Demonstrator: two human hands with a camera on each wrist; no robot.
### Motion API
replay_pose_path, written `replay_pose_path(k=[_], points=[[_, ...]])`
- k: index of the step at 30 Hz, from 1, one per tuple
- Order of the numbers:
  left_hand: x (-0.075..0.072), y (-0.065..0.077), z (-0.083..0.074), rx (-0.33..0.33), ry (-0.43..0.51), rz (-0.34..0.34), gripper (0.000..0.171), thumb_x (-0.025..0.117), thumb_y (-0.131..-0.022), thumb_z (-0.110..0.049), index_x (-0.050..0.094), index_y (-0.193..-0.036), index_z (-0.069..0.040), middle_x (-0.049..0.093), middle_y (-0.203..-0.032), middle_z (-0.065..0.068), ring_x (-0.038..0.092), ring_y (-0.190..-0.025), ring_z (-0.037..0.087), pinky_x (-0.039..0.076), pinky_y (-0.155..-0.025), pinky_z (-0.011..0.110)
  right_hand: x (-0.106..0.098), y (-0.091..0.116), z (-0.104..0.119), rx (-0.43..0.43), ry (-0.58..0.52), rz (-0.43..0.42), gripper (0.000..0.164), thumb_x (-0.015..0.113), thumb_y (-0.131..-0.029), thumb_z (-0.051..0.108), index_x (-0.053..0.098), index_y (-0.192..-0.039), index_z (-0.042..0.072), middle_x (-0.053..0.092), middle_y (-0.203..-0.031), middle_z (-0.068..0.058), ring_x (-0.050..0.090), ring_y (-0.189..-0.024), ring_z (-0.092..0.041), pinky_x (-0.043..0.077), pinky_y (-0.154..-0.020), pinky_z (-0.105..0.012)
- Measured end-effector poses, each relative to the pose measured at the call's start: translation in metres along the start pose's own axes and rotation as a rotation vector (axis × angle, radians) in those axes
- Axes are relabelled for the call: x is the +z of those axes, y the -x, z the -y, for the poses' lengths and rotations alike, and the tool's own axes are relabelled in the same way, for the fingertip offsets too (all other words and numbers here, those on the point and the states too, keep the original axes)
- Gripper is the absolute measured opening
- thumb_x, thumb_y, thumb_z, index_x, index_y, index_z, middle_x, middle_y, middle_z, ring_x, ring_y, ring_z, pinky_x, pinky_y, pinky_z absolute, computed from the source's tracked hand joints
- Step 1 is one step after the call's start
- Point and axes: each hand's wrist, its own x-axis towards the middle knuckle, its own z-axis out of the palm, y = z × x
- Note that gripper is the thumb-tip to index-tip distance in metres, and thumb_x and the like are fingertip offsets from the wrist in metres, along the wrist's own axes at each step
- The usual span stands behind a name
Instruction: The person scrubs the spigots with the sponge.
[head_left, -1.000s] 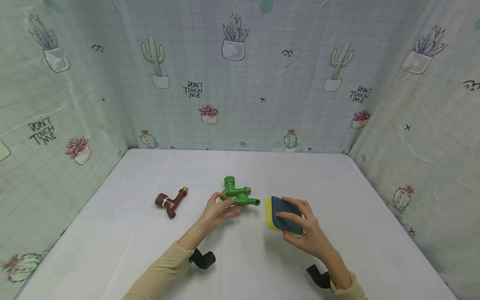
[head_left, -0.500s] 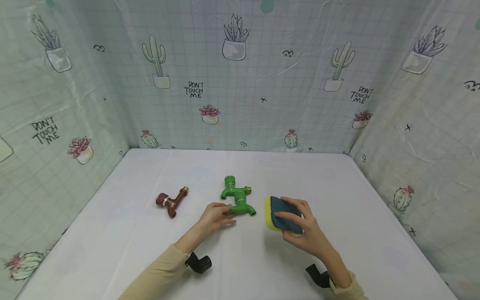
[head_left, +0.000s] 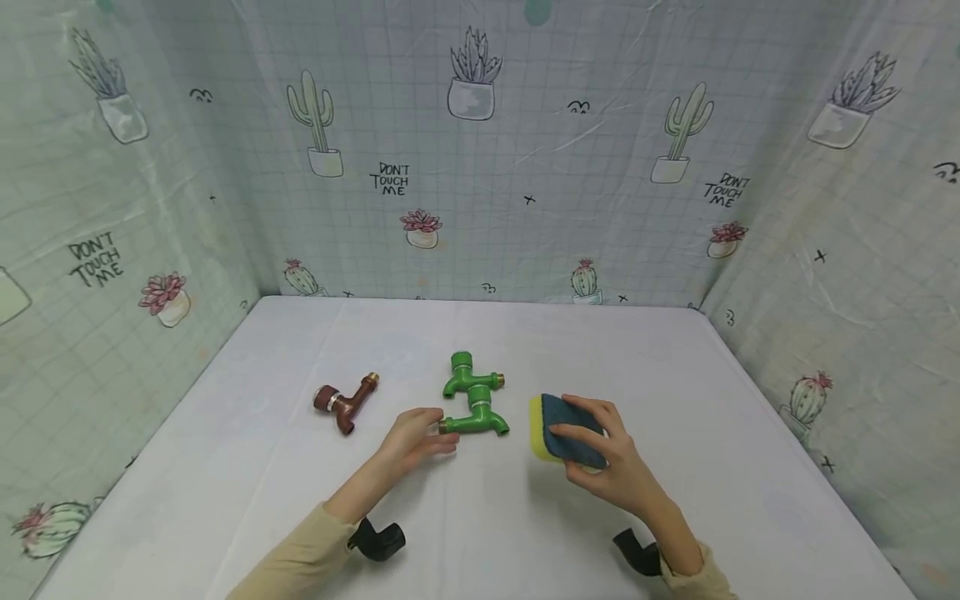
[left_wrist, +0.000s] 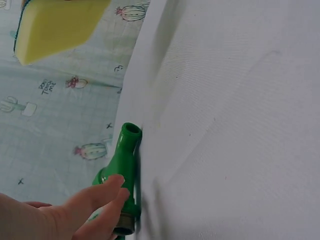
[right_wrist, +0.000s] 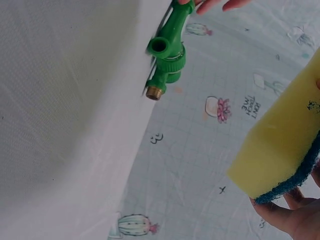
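Left fingers (head_left: pixel 441 443): standing loosely parted at the near tap (head_left: pixel 480 421), seemingly, from here, holding nothing. Right fingers (head_left: pixel 579 433): gripping the sponge (head_left: pixel 567 415) aloft. Near tap: lying on the counter (head_left: pixel 637 358), just before the far tap (head_left: pixel 462 380); risk: a stray left nudge knocking both together.

Over on the left half of the white bench (head_left: pixel 637 358), a brown tap (head_left: pixel 345 406) is lying with its brass-coloured end pointing toward the back. A pale, gridded, creased curtain (head_left: pixel 480 167) is hanging behind and along both sides, showing potted cacti (head_left: pixel 312 112), pinkish-red succulents (head_left: pixel 422 222) and the lettering "DON'T TOUCH ME" (head_left: pixel 390 179).
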Motion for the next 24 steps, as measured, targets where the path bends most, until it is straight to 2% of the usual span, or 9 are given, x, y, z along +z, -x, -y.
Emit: replay_pose_path(k=[5, 8, 12, 15, 19, 22, 24], points=[[-0.010, 0.011, -0.009, 0.028, -0.018, 0.008, 0.044, 0.034, -0.095, -0.007, 0.022, -0.132, 0.014, 0.023, -0.139, 0.031, 0.038, -0.120, 0.046, 0.041, -0.095, 0.048, 0.000, 0.000, -0.001, -0.006, 0.003, 0.002, 0.052, 0.069, -0.061, 0.003, 0.062, -0.108, 0.022, 0.045, -0.129, -0.014, 0.037, -0.114, -0.024, 0.043, -0.084, -0.038], [-0.017, 0.016, -0.018, 0.058, -0.028, -0.009, 0.043, 0.034, -0.096, -0.009, 0.025, -0.132, 0.012, 0.026, -0.138, 0.030, 0.040, -0.120, 0.045, 0.042, -0.095, 0.046, -0.001, 0.001, -0.002, 0.004, 0.004, 0.013, 0.051, 0.069, -0.061, 0.004, 0.062, -0.109, 0.022, 0.045, -0.129, -0.013, 0.037, -0.114, -0.023, 0.043, -0.084, -0.039], [-0.029, 0.017, -0.030, 0.128, -0.118, -0.054, 0.041, 0.038, -0.095, -0.010, 0.031, -0.130, 0.010, 0.034, -0.134, 0.029, 0.045, -0.117, 0.041, 0.046, -0.092, 0.042, -0.001, 0.002, -0.003, 0.008, 0.009, 0.019, 0.050, 0.069, -0.062, 0.005, 0.062, -0.109, 0.023, 0.045, -0.130, -0.012, 0.037, -0.114, -0.022, 0.042, -0.086, -0.038], [-0.041, 0.016, -0.038, 0.222, -0.268, -0.114, 0.037, 0.043, -0.093, -0.009, 0.037, -0.126, 0.008, 0.041, -0.129, 0.028, 0.051, -0.112, 0.037, 0.049, -0.088, 0.037, -0.002, 0.003, -0.005, -0.007, 0.023, 0.015, 0.050, 0.069, -0.062, 0.007, 0.061, -0.109, 0.024, 0.045, -0.129, -0.012, 0.037, -0.115, -0.021, 0.041, -0.088, -0.035], [-0.060, 0.014, -0.045, 0.389, -0.538, -0.250, 0.030, 0.052, -0.089, -0.007, 0.049, -0.116, 0.006, 0.053, -0.118, 0.026, 0.058, -0.102, 0.032, 0.053, -0.080, 0.031, -0.002, 0.004, -0.006, -0.032, 0.047, 0.026, 0.050, 0.068, -0.064, 0.010, 0.061, -0.111, 0.025, 0.045, -0.129, -0.013, 0.037, -0.114, -0.020, 0.042, -0.087, -0.033], [-0.074, 0.012, -0.047, 0.505, -0.762, -0.342, 0.030, 0.058, -0.084, -0.005, 0.052, -0.111, 0.007, 0.057, -0.111, 0.028, 0.059, -0.096, 0.037, 0.053, -0.076, 0.035, -0.004, 0.004, -0.007, -0.031, 0.054, 0.050, 0.047, 0.067, -0.067, 0.014, 0.060, -0.112, 0.026, 0.045, -0.130, -0.013, 0.036, -0.114, -0.019, 0.043, -0.086, -0.033], [-0.084, 0.011, -0.047, 0.556, -0.914, -0.381, 0.035, 0.060, -0.082, -0.006, 0.052, -0.111, 0.010, 0.056, -0.109, 0.031, 0.059, -0.093, 0.041, 0.053, -0.073, 0.040, -0.006, 0.005, -0.007, -0.024, 0.056, 0.065, 0.043, 0.067, -0.070, 0.017, 0.060, -0.112, 0.026, 0.044, -0.130, -0.012, 0.035, -0.115, -0.019, 0.043, -0.085, -0.035]])
